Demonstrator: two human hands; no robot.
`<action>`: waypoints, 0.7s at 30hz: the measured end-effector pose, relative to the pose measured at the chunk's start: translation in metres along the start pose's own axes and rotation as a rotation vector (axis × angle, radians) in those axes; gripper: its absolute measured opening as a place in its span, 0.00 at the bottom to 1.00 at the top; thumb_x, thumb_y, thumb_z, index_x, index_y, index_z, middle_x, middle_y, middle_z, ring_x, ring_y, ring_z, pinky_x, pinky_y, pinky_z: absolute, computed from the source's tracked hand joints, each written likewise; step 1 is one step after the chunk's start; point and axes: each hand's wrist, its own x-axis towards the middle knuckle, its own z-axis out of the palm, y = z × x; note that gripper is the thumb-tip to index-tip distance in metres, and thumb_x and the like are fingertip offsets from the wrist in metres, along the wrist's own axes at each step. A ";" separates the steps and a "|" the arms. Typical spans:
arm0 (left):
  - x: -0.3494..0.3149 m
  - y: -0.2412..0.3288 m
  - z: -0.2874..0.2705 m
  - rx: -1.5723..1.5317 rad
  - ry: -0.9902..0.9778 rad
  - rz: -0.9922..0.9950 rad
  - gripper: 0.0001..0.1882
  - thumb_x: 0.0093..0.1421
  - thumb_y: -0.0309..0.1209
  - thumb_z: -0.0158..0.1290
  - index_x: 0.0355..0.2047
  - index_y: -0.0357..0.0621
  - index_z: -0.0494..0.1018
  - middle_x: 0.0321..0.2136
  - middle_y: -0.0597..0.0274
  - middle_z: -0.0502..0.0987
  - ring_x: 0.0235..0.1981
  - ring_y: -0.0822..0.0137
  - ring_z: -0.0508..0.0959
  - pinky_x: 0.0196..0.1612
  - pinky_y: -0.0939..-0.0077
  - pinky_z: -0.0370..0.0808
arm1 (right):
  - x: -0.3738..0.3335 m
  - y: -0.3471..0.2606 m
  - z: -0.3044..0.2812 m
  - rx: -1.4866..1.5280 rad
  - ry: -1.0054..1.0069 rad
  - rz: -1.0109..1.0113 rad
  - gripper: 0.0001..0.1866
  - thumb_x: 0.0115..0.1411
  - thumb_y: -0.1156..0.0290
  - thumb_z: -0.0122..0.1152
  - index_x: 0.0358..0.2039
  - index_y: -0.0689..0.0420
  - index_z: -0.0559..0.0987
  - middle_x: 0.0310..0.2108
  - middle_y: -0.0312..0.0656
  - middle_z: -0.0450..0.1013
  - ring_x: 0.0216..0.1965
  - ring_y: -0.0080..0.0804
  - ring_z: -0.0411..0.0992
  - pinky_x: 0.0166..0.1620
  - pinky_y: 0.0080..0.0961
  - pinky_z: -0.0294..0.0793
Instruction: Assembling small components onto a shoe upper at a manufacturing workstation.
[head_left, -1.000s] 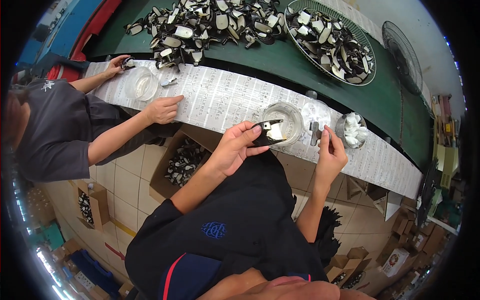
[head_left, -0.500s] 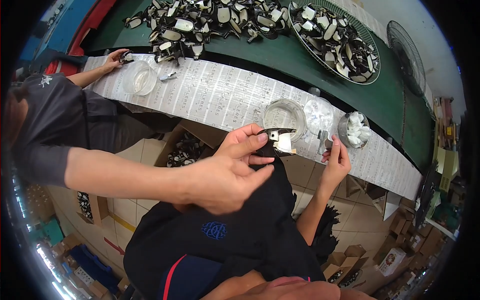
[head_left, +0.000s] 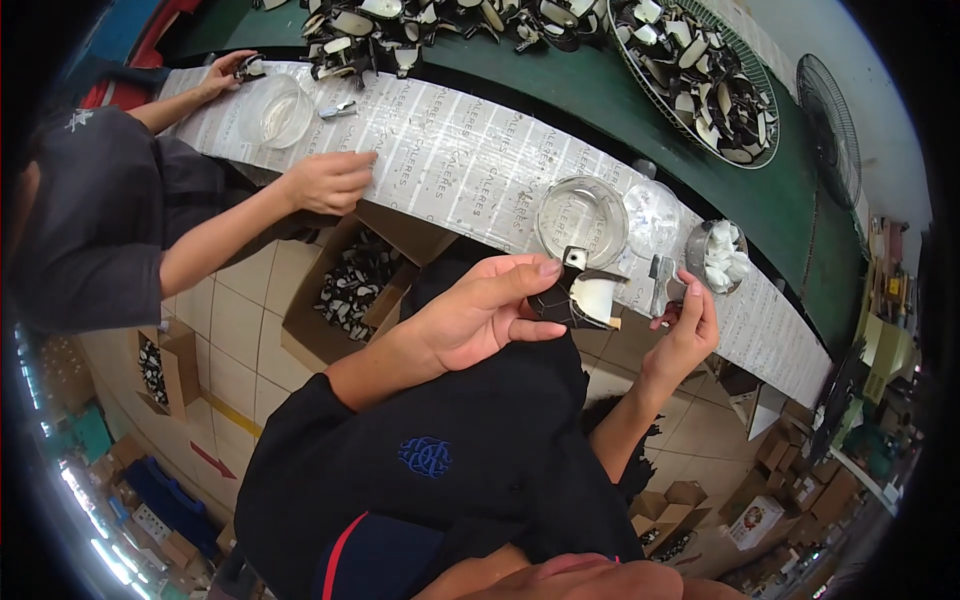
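Left hand (head_left: 480, 312) pinches piece (head_left: 593, 297); right hand (head_left: 684, 335) pinches tool (head_left: 661, 283). We seem midway on piece. Heap (head_left: 425, 20) at 11 o'clock, basket (head_left: 775, 136) at 1: done share unclear.

a worker's left hand (head_left: 478, 312) holds a black-and-white piece (head_left: 594, 297) near a clear bowl (head_left: 612, 240), right hand (head_left: 684, 335) pinching a grey tool (head_left: 662, 284).

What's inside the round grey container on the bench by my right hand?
White wads are heaped inside the round grey container. They cover its bottom, so anything lying underneath them cannot be seen.
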 end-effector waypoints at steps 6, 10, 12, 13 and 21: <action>-0.002 -0.002 -0.007 -0.002 -0.113 -0.037 0.10 0.68 0.34 0.50 0.41 0.40 0.71 0.34 0.70 0.75 0.34 0.78 0.79 0.41 0.75 0.84 | -0.001 -0.001 0.002 -0.005 0.020 0.012 0.14 0.67 0.66 0.55 0.37 0.65 0.81 0.25 0.35 0.73 0.19 0.16 0.62 0.19 0.13 0.61; -0.004 0.001 -0.003 -0.009 -0.171 -0.053 0.11 0.68 0.35 0.50 0.41 0.39 0.71 0.34 0.69 0.75 0.34 0.78 0.79 0.39 0.76 0.85 | -0.001 0.004 -0.001 -0.018 0.022 0.001 0.15 0.67 0.65 0.55 0.37 0.65 0.82 0.24 0.34 0.72 0.19 0.15 0.62 0.19 0.13 0.61; -0.005 0.001 -0.003 -0.002 -0.181 -0.050 0.11 0.68 0.36 0.50 0.40 0.39 0.72 0.35 0.69 0.75 0.34 0.78 0.79 0.38 0.77 0.85 | -0.002 0.003 -0.002 -0.024 0.025 0.003 0.15 0.67 0.64 0.55 0.37 0.65 0.82 0.24 0.34 0.72 0.19 0.15 0.62 0.19 0.13 0.61; -0.005 0.001 -0.003 -0.004 -0.180 -0.049 0.11 0.68 0.36 0.50 0.40 0.39 0.72 0.35 0.69 0.75 0.34 0.78 0.79 0.38 0.77 0.85 | -0.001 0.003 -0.002 -0.026 0.025 0.005 0.15 0.67 0.64 0.55 0.37 0.65 0.82 0.24 0.34 0.71 0.19 0.15 0.62 0.19 0.13 0.61; -0.003 0.001 0.000 0.019 -0.139 -0.073 0.13 0.67 0.36 0.52 0.42 0.36 0.73 0.34 0.65 0.77 0.34 0.76 0.81 0.37 0.79 0.84 | -0.002 0.004 0.001 -0.022 0.021 0.011 0.15 0.67 0.64 0.55 0.37 0.65 0.82 0.24 0.34 0.71 0.20 0.16 0.62 0.19 0.13 0.61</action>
